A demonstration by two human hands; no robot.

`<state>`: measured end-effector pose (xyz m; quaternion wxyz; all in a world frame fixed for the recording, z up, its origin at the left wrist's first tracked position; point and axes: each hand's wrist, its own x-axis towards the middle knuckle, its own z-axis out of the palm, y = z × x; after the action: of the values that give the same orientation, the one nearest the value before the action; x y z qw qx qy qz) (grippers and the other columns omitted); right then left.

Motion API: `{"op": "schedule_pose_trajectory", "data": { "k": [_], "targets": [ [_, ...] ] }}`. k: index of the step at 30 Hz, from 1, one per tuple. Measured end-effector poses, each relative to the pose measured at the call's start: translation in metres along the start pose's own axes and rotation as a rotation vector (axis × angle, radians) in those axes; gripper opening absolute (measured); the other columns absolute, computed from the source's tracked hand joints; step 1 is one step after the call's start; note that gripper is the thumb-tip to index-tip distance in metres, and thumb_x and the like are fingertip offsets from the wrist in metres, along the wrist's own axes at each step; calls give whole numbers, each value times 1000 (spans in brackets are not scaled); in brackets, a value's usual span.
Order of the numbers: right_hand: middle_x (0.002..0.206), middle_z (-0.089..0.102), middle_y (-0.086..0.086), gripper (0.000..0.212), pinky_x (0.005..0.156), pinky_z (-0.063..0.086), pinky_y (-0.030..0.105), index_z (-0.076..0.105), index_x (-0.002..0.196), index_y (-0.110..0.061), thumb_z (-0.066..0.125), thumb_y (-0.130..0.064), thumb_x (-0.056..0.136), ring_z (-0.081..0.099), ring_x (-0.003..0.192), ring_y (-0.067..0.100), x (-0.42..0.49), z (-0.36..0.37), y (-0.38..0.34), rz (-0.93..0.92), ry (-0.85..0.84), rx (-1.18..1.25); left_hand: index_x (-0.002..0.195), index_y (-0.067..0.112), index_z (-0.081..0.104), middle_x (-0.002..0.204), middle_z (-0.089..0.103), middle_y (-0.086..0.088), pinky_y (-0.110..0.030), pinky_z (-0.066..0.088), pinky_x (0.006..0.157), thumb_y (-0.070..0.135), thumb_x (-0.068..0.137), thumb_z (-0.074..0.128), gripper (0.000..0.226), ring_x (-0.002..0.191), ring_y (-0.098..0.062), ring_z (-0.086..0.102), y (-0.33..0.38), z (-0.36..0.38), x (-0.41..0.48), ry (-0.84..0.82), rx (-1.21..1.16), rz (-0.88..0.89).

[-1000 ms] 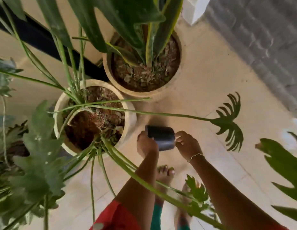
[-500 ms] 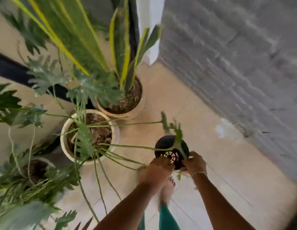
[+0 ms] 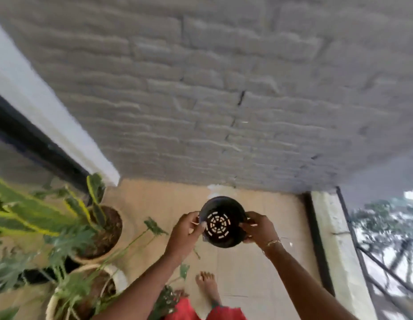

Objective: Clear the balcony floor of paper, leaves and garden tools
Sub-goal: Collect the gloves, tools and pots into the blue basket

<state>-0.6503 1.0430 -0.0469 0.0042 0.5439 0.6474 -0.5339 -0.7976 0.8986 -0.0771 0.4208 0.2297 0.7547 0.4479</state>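
Above the balcony floor point(image 3: 258, 273): a black plastic pot point(image 3: 220, 221) is held up in the air between both hands, in front of the grey brick wall point(image 3: 224, 100); the slotted drain base shows at its centre.
Left hand point(image 3: 185, 229): fingers and thumb curled round the pot's left side, gripping it.
Right hand point(image 3: 258, 229): gripping the pot's right side; a thin bracelet point(image 3: 273, 243) sits on the wrist.
Floor below: a bare foot point(image 3: 207, 285) stands on the tan tiles.
Left side: a potted striped-leaf plant point(image 3: 106, 227) and a cream planter point(image 3: 118, 277) stand close together.
Right side: a pale ledge point(image 3: 339, 250) runs beside a dark railing point(image 3: 385, 262).
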Motion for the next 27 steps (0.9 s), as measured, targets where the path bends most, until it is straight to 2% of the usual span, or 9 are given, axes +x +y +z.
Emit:
{"op": "schedule_pose_trajectory", "data": {
  "k": [2, 4, 6, 9, 13, 17, 20, 22, 27],
  "targets": [
    [90, 66, 9, 17, 58, 57, 30, 62, 101, -11, 61, -3, 86, 67, 66, 21, -26, -14, 1, -2, 79, 81, 107, 22, 58, 109, 62, -11, -39, 50, 83, 19, 88, 61, 19, 92, -19, 59, 22, -1, -5, -107, -6, 38],
    [93, 65, 9, 21, 55, 56, 24, 61, 107, -9, 59, -3, 86, 66, 68, 20, -54, -21, 10, 23, 179, 193, 106, 21, 57, 104, 62, -8, -37, 51, 82, 6, 90, 58, 23, 90, -19, 57, 41, 1, -12, -208, 5, 63],
    [93, 63, 9, 22, 52, 55, 21, 59, 108, -9, 59, -4, 87, 64, 68, 18, -84, -23, 23, 70, 285, 310, 110, 18, 56, 98, 61, -6, -31, 51, 75, 1, 90, 57, 26, 87, -18, 57, 59, 8, -23, -317, 33, 88],
    [92, 63, 9, 23, 58, 56, 26, 58, 109, -8, 59, -3, 86, 63, 75, 20, -129, -20, 51, 140, 413, 418, 116, 13, 55, 96, 56, -5, -27, 50, 70, 2, 91, 54, 28, 87, -20, 56, 75, 27, -47, -466, 90, 84],
    [93, 62, 9, 25, 58, 52, 25, 58, 106, -15, 53, 0, 87, 60, 79, 20, -202, -14, 96, 217, 573, 541, 117, 12, 55, 102, 56, -8, -27, 49, 69, 4, 94, 51, 25, 93, -23, 58, 79, 68, -88, -677, 163, 30],
    [108, 57, 12, 37, 60, 52, 23, 56, 120, -10, 50, 2, 86, 60, 88, 25, -281, -12, 155, 306, 760, 580, 110, 15, 56, 98, 58, -6, -27, 49, 70, 6, 95, 49, 19, 88, -21, 59, 73, 123, -151, -890, 289, 12],
    [107, 59, 13, 40, 68, 55, 35, 56, 121, -11, 49, 4, 85, 62, 89, 31, -340, -2, 201, 373, 887, 654, 103, 20, 57, 94, 59, -6, -27, 50, 68, 5, 94, 49, 19, 82, -17, 59, 61, 162, -205, -1022, 393, 8],
    [108, 60, 13, 41, 75, 56, 40, 58, 120, -13, 52, 3, 82, 62, 92, 31, -379, 10, 235, 416, 975, 680, 106, 19, 58, 98, 61, -9, -28, 51, 68, 8, 95, 49, 17, 83, -19, 60, 47, 188, -244, -1087, 450, -5],
    [110, 60, 10, 44, 84, 53, 40, 57, 122, -13, 56, 3, 80, 60, 95, 25, -497, 46, 330, 540, 1115, 776, 111, 13, 57, 100, 61, -13, -29, 51, 65, 9, 95, 49, 19, 80, -18, 60, -7, 254, -368, -1223, 592, 5]
  ]
}}
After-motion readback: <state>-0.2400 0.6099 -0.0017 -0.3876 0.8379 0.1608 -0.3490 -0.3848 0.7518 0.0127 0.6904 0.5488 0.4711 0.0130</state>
